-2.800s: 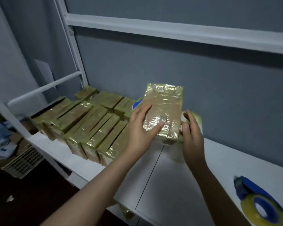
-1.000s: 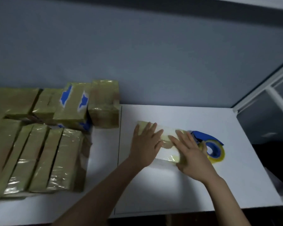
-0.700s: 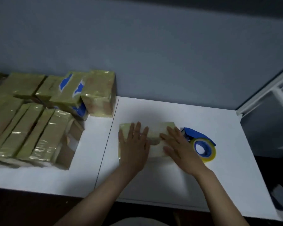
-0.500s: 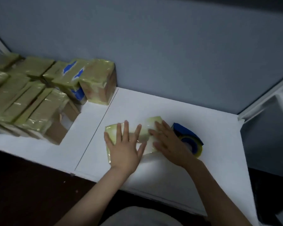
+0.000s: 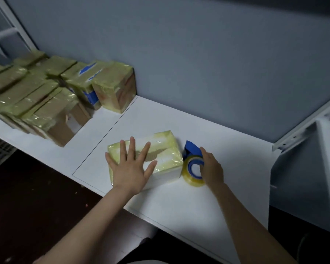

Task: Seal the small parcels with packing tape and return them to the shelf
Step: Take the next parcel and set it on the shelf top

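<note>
A grey wall (image 5: 198, 54) backs the white shelf (image 5: 227, 134), whose back-left end is crowded with taped parcels (image 5: 46, 96), well apart from the work. Near the front edge lies the small parcel (image 5: 160, 147), pressed flat under the left hand (image 5: 131, 166) with fingers spread wide. Just beside its right end, the right hand (image 5: 211, 168) curls around the tape dispenser (image 5: 192, 164).
</note>
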